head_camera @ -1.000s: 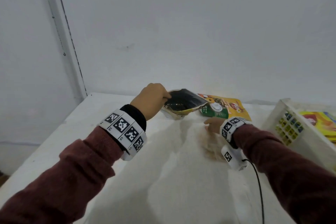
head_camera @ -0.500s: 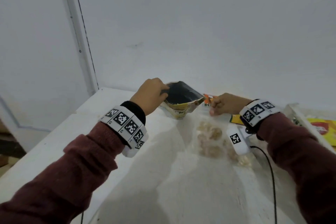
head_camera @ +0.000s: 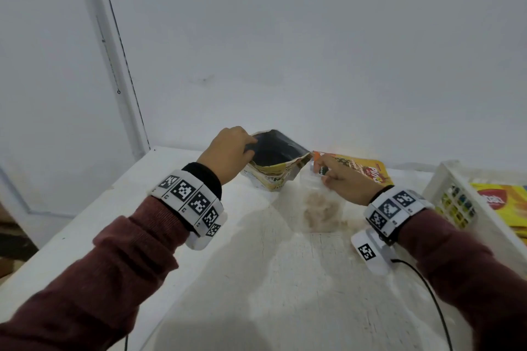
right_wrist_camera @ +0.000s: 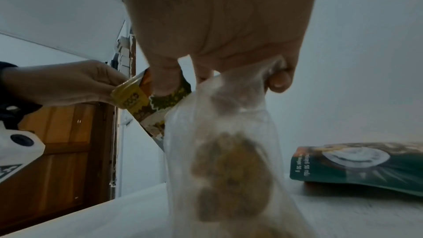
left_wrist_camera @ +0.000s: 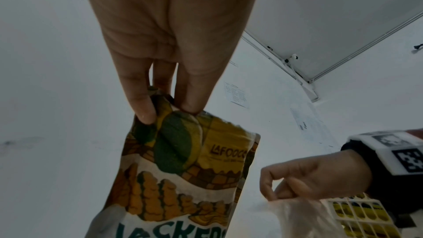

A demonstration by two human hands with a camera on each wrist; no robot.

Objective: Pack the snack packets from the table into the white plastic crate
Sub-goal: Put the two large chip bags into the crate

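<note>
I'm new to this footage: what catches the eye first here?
Both hands lifting packets at the table's far side: the left hand pinches a yellow snack pouch by its top, the right hand holds a clear bag of brownish snacks. At the right stands the white crate, a yellow packet already inside.

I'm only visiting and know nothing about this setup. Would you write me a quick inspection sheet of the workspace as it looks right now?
Surface: white table, bare in front.
Job's things: yellow printed packet and clear bag of brownish snacks both held up; orange packet lies flat near the wall; white crate at right, already holding a yellow packet.
Clutter: nothing seen.
Hands: left hand pinches the printed packet's top; right hand pinches the clear bag's top.
Cables: black cable runs from the right wrist device.
Surroundings: plain white wall; wooden door in the right wrist view.
</note>
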